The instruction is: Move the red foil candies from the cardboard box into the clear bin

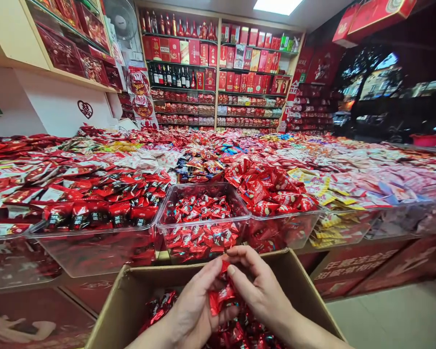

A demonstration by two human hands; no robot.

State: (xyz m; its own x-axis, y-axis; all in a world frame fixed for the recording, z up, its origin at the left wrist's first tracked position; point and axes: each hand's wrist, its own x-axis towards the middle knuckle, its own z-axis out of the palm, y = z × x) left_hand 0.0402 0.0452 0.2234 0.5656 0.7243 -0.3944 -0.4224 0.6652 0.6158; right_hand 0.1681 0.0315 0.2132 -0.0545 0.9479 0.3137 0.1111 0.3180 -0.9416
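Note:
Over an open cardboard box [301,286] my two hands are close together, with red wrapped candies [225,293] between them. My left hand [194,303] is cupped around the candies from the left and below. The thumb and fingers of my right hand [256,278] pinch a red wrapper at the top. More red candies [163,308] lie inside the box, partly hidden by my hands and wrists. Just behind the box stands a clear plastic bin [203,223] with small red candies.
Bins of red-and-black packets [98,213] stand left, larger red packets [276,189] and yellow packets [323,223] right. Heaped sweets cover the wide counter behind. Farther back are shelves [218,63] with bottles and red boxes. A pink basin [426,140] is at far right.

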